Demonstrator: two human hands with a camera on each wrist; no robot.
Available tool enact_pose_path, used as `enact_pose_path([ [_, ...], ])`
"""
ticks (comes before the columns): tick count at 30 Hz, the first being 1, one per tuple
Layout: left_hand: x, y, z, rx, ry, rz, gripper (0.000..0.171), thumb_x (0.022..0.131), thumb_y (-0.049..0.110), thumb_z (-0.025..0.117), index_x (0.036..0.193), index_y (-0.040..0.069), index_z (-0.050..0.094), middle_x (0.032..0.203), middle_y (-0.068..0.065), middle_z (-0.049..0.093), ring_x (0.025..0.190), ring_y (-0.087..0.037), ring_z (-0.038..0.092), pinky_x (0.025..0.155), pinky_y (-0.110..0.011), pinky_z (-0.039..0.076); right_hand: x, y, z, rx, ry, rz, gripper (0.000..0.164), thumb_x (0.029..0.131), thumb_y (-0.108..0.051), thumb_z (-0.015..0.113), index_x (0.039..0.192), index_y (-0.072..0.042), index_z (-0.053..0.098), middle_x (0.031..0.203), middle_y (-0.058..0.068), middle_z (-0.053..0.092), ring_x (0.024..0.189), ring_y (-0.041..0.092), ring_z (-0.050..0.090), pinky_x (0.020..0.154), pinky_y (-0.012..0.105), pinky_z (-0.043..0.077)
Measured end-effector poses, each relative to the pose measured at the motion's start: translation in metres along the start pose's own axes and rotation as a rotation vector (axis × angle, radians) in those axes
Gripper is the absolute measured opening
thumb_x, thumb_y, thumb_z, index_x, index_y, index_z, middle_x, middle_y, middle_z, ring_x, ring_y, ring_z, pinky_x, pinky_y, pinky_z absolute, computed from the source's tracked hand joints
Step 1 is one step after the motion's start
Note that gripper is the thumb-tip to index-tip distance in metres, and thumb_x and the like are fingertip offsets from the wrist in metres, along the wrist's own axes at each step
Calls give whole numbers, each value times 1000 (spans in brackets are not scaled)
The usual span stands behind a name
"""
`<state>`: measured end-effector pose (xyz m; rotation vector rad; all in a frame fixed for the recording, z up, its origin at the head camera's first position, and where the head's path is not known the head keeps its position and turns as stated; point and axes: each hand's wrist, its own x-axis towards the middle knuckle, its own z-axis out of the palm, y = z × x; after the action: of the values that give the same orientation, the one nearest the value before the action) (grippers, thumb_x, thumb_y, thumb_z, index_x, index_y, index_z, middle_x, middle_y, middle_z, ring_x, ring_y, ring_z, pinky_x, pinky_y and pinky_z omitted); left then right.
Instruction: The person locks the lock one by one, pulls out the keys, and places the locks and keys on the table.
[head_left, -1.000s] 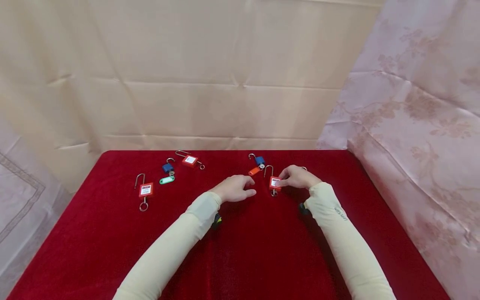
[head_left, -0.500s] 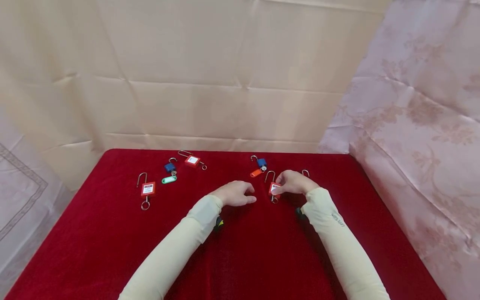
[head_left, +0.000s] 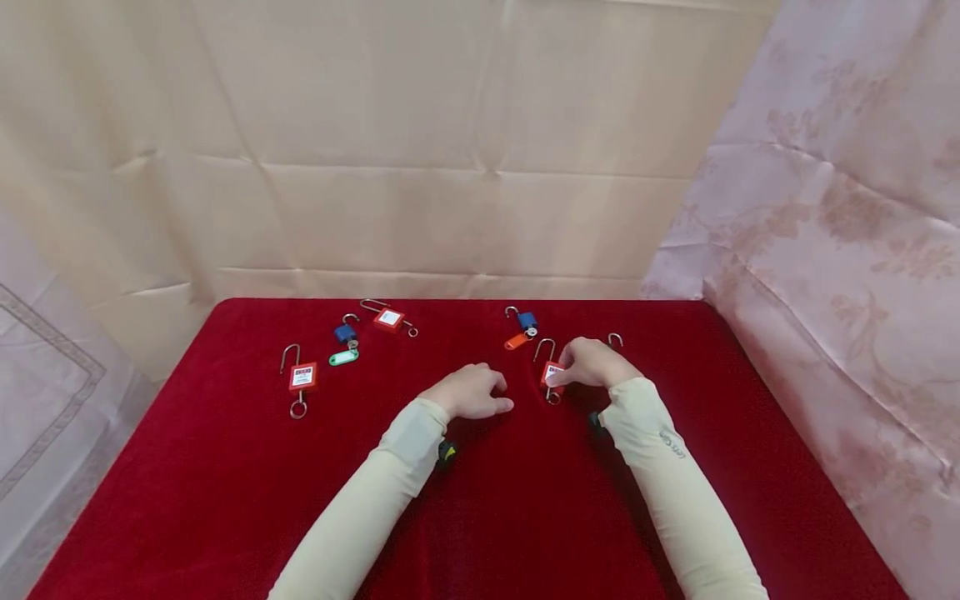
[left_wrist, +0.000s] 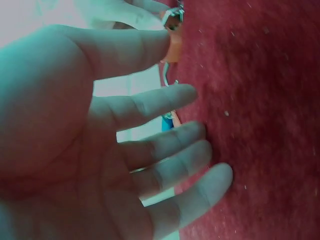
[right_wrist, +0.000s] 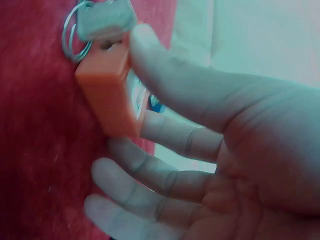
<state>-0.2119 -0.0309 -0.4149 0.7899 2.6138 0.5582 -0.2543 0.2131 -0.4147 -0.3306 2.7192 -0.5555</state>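
My right hand [head_left: 596, 363] pinches a red padlock [right_wrist: 107, 92] on the table, its thumb on the labelled face and its fingers along the far side. The padlock's shackle [head_left: 545, 346] stands open and points away from me. A key [right_wrist: 106, 21] on a ring sticks out of the near end. My left hand [head_left: 467, 392] hovers to the left of this padlock with nothing in it; in the left wrist view its fingers [left_wrist: 180, 187] are spread and slightly bent. Behind the padlock lies a blue padlock [head_left: 528, 320] with an orange tag [head_left: 517, 342].
Over on the left are a red padlock [head_left: 303, 377], another blue padlock [head_left: 345, 333] with a green tag [head_left: 344, 357], and a further red padlock [head_left: 388, 319]. A shackle [head_left: 615, 340] shows beyond my right hand, its body hidden. Red cloth [head_left: 480, 517] covers the table.
The held red padlock has shifted slightly toward me with my right hand, uncovering more of the shackle behind. My left hand has drawn back a little. The head view has drifted slightly.
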Motion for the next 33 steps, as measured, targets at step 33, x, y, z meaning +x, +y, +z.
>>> enact_pose_path([
  [33,-3,-11,19,11,135,23,32,95,34,69,115,11,75,117,-6,63,113,-25,55,94,-39,49,-8,-7,16,95,26,-37,31,82,-26,86,96,-4,68,79,1,65,73,16,56,68,33,49],
])
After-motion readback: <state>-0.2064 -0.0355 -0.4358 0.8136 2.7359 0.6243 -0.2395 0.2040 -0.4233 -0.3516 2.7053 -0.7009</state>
